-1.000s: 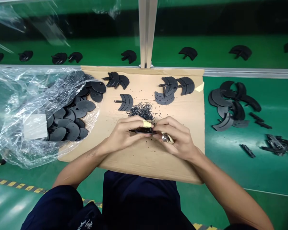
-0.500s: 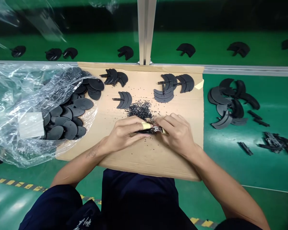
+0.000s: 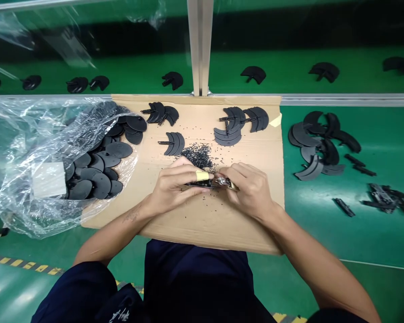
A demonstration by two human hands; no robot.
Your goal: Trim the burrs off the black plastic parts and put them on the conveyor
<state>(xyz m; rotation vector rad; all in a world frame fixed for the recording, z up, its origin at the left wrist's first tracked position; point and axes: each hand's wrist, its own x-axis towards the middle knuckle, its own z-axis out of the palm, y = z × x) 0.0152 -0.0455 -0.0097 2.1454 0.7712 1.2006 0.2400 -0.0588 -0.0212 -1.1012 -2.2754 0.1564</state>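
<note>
Over the cardboard sheet point(image 3: 202, 224), my left hand point(image 3: 177, 183) is closed on a narrow black plastic part point(image 3: 202, 183), its right end sticking out past the fingertips. Yellow tape wraps one finger of that hand. My right hand point(image 3: 249, 186) is wrapped round small metal nippers point(image 3: 223, 181); their silver head faces the part's end, a little apart from it. The handles are mostly hidden in the palm. Just beyond both hands lies a pile of tiny black pieces point(image 3: 198, 155), with loose bits scattered round it.
A clear plastic bag point(image 3: 20, 202) of black oval discs point(image 3: 101, 185) lies left. Fan-shaped black assemblies point(image 3: 174, 143) rest on the cardboard. At right are curved black pieces point(image 3: 303, 134) and narrow black parts point(image 3: 385, 199). A metal post point(image 3: 200, 49) stands behind, before a green belt with more assemblies.
The nippers' head has drawn slightly right, away from the black part's end. Both hands keep their grips. The camera view has shifted a little.
</note>
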